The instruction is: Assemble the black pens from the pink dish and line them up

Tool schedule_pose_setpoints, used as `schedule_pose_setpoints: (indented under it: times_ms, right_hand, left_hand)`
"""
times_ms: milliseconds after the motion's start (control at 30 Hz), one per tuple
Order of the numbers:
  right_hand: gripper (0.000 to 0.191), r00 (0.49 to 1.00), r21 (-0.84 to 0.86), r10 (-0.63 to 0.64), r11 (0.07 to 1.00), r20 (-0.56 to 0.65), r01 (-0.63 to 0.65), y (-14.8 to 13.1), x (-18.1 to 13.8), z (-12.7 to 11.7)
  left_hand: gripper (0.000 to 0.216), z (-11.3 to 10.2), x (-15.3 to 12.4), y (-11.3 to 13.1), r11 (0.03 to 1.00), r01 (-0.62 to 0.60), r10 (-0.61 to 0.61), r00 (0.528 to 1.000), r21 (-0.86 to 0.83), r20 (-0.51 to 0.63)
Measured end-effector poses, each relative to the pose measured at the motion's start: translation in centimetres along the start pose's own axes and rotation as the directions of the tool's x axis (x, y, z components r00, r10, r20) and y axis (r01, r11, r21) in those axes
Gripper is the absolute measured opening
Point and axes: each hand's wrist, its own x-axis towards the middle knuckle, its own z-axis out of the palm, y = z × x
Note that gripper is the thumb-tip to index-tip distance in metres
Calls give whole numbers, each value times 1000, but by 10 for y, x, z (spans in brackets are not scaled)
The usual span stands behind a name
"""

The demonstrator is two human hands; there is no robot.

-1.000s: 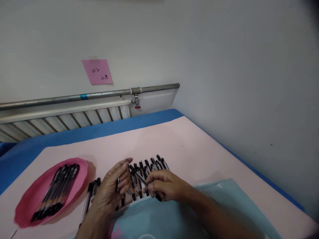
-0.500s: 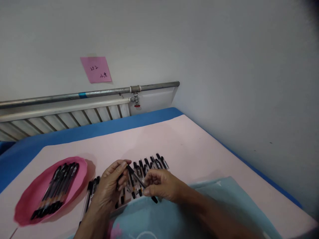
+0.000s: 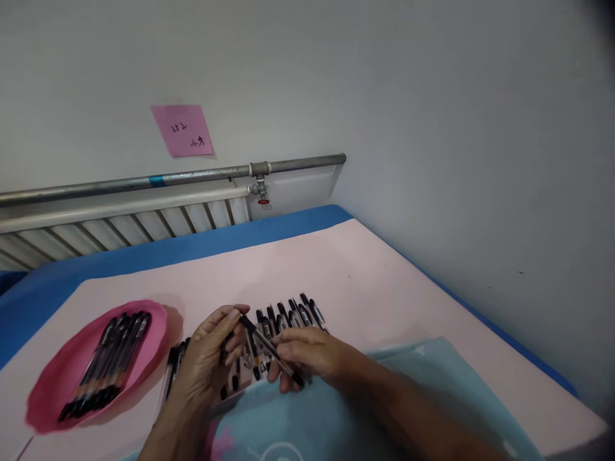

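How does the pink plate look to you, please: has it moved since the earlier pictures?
No; judged against the red valve handle, the pink plate keeps its place, with no visible shift.

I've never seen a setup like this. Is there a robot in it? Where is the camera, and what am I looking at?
There is no robot here, just a person's two bare hands. The view comes from one camera worn on the person's head, looking forward and down.

The left hand and the right hand hold one slim pen between them, slanting down to the right. The left fingertips are at its upper end; the right hand grips it lower down.

On the pale pink surface, more pens lie in a row behind the hands. To the left, a pink dish holds a bundle of pens. A light blue cloth is at the near side. On the wall beyond hangs a pink note.
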Motion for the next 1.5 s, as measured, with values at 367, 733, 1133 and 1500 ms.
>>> schedule_pose_setpoints:
  times_ms: [367, 733, 1133, 1500]
  right_hand:
    - [29, 998, 94, 45, 994, 33, -48, 2, 2, 0]
    - [29, 996, 168, 84, 982, 21, -87, 0, 3, 5]
    - [29, 998, 126, 63, 990, 32, -66, 4, 4, 3]
    - [11, 898, -505, -256, 862, -359, 44, 5, 4, 8]
  left_hand:
    - [21, 2, -2, 2, 1000, -6, 6, 1000, -2, -27]
    - [21, 2, -3, 3, 1000, -9, 10, 1000, 8, -23]
    - [23, 2, -1, 3, 999, -19, 19, 1000, 38, -10]
    - [22, -6, 7, 6, 996, -84, 77, 983, -35, -164]
